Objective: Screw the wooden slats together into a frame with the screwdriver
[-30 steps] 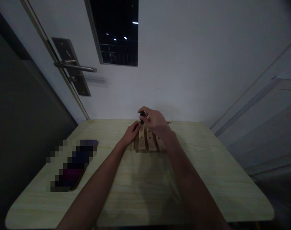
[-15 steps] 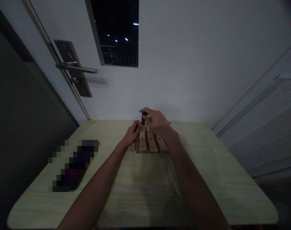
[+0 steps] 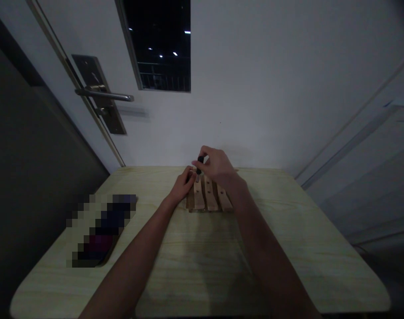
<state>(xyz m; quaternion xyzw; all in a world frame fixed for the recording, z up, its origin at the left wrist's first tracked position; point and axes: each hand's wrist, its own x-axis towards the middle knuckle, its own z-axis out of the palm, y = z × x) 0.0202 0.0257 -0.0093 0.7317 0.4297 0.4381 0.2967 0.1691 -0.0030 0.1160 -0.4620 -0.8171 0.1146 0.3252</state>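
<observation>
A short screwdriver [image 3: 200, 160] with a black handle stands nearly upright, pinched by the thumb and fingers of my right hand [image 3: 218, 167]. Its metal shaft points down onto the left slat of a wooden slatted piece [image 3: 209, 199]. This piece has wavy pale slats with small dark holes, fixed across a darker wooden base. At its left edge, my left hand [image 3: 182, 185] grips the wood, thumb beside the screwdriver's shaft. My right hand and forearm hide the piece's right and far parts. Whether a screw sits under the tip is too small to tell.
The pale wood-grain table [image 3: 175, 266] reaches back to a white door with a metal handle [image 3: 105, 95] and a dark window [image 3: 162, 44]. A phone-like dark object [image 3: 112, 226], mostly pixelated, lies at the table's left.
My right thumb and fingers have shifted around the screwdriver's handle, with the thumb now stretched out to the left. My left hand stays at the wooden piece's edge.
</observation>
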